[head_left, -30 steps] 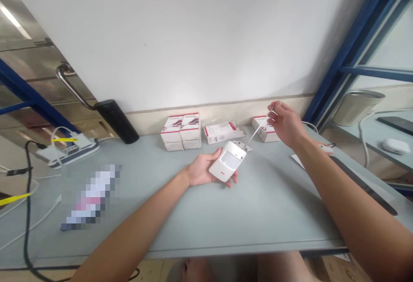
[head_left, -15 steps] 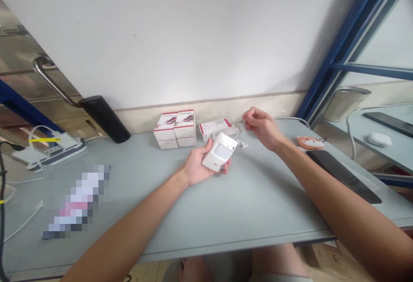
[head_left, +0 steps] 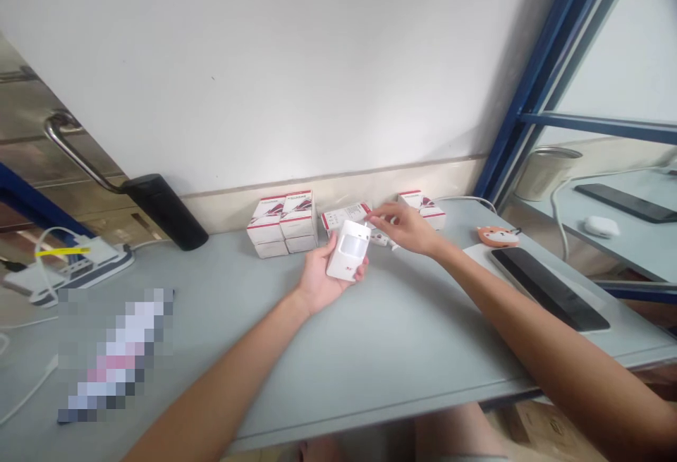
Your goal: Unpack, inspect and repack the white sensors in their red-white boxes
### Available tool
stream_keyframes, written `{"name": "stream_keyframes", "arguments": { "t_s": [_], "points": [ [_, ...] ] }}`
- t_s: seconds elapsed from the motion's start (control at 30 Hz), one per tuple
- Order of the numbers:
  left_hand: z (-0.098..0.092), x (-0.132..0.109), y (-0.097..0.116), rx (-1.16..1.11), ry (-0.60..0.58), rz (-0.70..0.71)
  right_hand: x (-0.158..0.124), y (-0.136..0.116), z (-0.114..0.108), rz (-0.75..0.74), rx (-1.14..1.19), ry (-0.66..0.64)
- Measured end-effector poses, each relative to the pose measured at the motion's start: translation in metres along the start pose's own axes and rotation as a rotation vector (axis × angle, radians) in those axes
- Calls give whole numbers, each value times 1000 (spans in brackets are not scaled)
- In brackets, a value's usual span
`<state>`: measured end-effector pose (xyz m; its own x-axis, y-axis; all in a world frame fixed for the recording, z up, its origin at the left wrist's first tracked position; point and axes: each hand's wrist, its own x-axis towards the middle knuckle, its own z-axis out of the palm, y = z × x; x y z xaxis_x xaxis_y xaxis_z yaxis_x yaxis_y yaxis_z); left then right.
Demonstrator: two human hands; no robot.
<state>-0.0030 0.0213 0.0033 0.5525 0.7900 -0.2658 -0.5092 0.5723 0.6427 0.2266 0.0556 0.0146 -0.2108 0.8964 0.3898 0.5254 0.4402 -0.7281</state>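
Note:
My left hand [head_left: 317,280] is closed around a white motion sensor [head_left: 348,252], holding it tilted above the table with its lens window facing up. From the sensor's top edge a short piece of thin metal antenna [head_left: 366,223] sticks out. The thumb and fingers of my right hand [head_left: 408,228] pinch at the antenna's tip, close to the sensor's top corner. Just behind the sensor lies a red-and-white box [head_left: 338,216], partly covered. A small white plastic part [head_left: 392,243] rests under my right hand.
Several red-and-white boxes [head_left: 283,226] are stacked against the wall, with another box [head_left: 431,214] behind my right hand. A black cylinder [head_left: 166,211] and a power strip [head_left: 84,271] stand left. To the right are a phone-like black slab [head_left: 550,289] and an orange-and-white object [head_left: 497,236].
My right hand has moved left and down toward the sensor, and the exposed antenna is now much shorter. My left hand still holds the sensor. The camera view has shifted slightly.

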Motion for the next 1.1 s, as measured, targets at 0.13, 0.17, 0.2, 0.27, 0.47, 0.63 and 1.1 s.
{"name": "stream_keyframes", "arguments": {
  "t_s": [0.13,0.17,0.2,0.27,0.47,0.63,1.1],
  "points": [
    [-1,0,9,-65,31,138,29,4,5,-105,-384,141],
    [-2,0,10,-75,37,155,39,4,9,-155,-470,120],
    [-2,0,12,-84,43,167,51,2,15,-203,-549,79],
    [-3,-1,13,-93,61,179,75,-2,26,-257,-672,-10],
    [1,-4,13,-87,75,185,106,-12,34,-178,-639,6],
    [0,-4,12,-96,44,191,65,-13,9,98,-177,332],
    [1,-7,4,180,-57,41,8,-20,13,470,1294,345]
  ]
}}
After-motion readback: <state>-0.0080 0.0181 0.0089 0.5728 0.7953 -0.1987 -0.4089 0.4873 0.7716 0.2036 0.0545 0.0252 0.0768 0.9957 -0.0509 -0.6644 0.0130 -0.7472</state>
